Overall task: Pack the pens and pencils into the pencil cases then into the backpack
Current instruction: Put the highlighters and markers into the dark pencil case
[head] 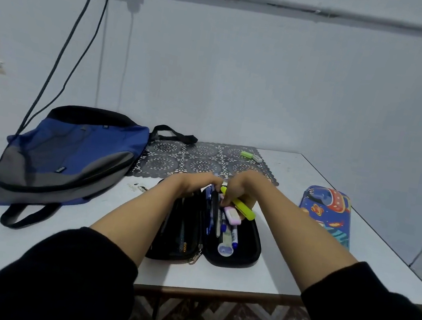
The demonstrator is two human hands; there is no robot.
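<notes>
A black pencil case (243, 249) lies open flat on the white table (254, 281), several pens and markers in its right half. My right hand (241, 189) grips a yellow highlighter (242, 208) over the case's far end, a pink highlighter (231, 214) just under it. My left hand (198, 184) rests at the far end of the case with its fingers curled by the pens; what it holds is hidden. A blue space-print pencil case (329, 214) lies shut to the right. The blue and grey backpack (67, 157) lies flat at the left.
A dark lace mat (199, 158) covers the table's far middle, with a green eraser (246, 154) and a small white sharpener (257, 159) on it. Cables (64, 55) hang down the wall behind the backpack. The table's front edge is close to me.
</notes>
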